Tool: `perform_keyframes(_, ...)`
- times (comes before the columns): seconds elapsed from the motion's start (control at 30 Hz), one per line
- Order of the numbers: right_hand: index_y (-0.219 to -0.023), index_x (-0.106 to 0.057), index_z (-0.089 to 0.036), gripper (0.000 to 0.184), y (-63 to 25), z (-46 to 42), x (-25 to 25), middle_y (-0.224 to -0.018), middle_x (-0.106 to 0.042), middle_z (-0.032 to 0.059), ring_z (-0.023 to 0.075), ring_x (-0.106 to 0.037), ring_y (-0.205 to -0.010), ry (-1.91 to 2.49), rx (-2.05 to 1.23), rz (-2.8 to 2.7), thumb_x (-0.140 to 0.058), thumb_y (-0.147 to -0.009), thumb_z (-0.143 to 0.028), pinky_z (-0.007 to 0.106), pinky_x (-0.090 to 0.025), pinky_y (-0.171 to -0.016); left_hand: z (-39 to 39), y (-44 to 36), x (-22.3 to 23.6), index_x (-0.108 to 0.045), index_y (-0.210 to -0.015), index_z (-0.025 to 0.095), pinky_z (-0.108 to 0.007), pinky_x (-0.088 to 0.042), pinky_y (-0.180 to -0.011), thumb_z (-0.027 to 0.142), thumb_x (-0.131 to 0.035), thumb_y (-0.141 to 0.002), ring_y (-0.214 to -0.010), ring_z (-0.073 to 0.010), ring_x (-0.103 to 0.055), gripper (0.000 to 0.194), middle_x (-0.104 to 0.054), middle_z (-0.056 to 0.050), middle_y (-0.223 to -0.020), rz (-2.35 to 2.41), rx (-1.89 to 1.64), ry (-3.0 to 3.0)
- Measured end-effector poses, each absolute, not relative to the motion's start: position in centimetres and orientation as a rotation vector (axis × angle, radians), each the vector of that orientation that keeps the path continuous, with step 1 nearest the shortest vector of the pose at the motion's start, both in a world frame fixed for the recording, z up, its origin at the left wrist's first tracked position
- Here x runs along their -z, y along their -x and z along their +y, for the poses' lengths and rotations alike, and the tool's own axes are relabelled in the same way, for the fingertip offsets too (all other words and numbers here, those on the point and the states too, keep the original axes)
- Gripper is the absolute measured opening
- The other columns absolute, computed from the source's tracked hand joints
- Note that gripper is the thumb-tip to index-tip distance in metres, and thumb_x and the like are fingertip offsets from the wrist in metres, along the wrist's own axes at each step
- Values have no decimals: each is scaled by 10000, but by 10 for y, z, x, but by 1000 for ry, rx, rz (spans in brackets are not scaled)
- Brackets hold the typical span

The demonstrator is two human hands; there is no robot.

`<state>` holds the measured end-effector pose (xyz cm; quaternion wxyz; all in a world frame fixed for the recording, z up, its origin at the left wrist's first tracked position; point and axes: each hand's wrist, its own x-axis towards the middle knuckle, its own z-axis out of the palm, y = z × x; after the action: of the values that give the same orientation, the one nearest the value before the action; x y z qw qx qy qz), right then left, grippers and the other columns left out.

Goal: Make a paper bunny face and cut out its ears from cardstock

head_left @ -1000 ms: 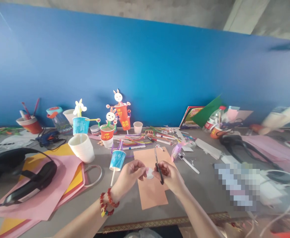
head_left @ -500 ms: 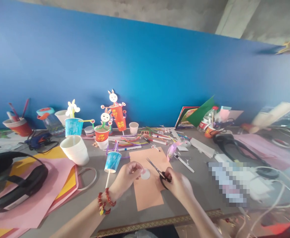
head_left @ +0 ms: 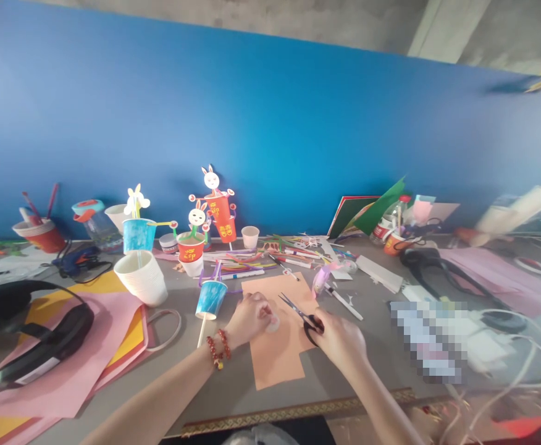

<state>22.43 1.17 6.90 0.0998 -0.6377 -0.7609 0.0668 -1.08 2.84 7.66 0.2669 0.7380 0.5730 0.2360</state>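
My left hand [head_left: 251, 318], with red bead bracelets [head_left: 217, 350] at the wrist, pinches a small white paper disc [head_left: 273, 322] above an orange paper sheet [head_left: 277, 361]. In my right hand [head_left: 338, 337] is a pair of black-handled scissors [head_left: 304, 316], its blades slightly parted and pointing up and left. The blades are apart from the disc. Left of my left hand lies a blue paper cup [head_left: 212, 299] on a white stick, with purple pipe cleaner at its top.
Rabbit-faced cup figures [head_left: 190, 246] stand at the back left, behind stacked white cups [head_left: 141, 278]. Pipe cleaners and markers [head_left: 344, 303] litter the table beyond the sheet. A black headset [head_left: 34, 340] rests on pink paper at left; cables and another headset lie right.
My left hand has shifted slightly right and turned, and the disc has tilted with it. The scissors have moved a little to the right.
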Motion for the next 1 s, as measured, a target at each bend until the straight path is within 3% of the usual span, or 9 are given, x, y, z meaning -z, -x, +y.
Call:
perform_keyframes(0.17, -872, -645, -236, 89, -223, 12, -70, -809, -756, 7, 191, -713, -711, 1880, -181, -2295, -651, -881, -324, 255, -214, -512, 30, 7, -78, -691, -723, 171, -410, -427, -919, 119, -650, -805, -964, -248, -591, 106, -680, -57, -968, 1622, -505, -2107)
perform_keyframes(0.37, -876, -653, -226, 115, -222, 16, -73, -827, -765, 20, 203, -720, -709, 1897, -189, -2309, -660, -878, -341, 264, -232, -510, 32, 6, -79, -665, -825, 155, -448, -442, -967, 233, -687, -896, -1037, -227, -597, 107, -676, -44, -1050, 1654, -415, -2165)
perform_keyframes(0.7, -866, -658, -221, 94, -223, 17, -71, -857, -771, 42, 221, -726, -727, 1865, -244, -2277, -689, -849, -309, 261, -266, -516, 34, 11, -72, -668, -791, 157, -450, -422, -956, 209, -707, -844, -1014, -240, -583, 84, -678, -65, -1019, 1594, -543, -2080)
perform_keyframes(0.87, -882, -690, -253, 130, -229, 17, -63, -826, -767, 0, 174, -713, -706, 1780, -302, -2165, -658, -868, -379, 228, -355, -517, 42, 20, -65, -637, -744, 162, -373, -471, -872, 192, -699, -816, -888, -200, -620, 99, -677, -47, -899, 1495, -748, -1945)
perform_keyframes(1.0, -1010, -710, -251, 245, -239, 22, -50, -841, -763, 19, 173, -682, -633, 1638, -281, -1953, -656, -833, -412, 240, -437, -562, 45, 28, -64, -638, -808, 159, -321, -475, -719, 285, -650, -864, -722, -170, -603, 138, -648, -10, -781, 1505, -901, -1763)
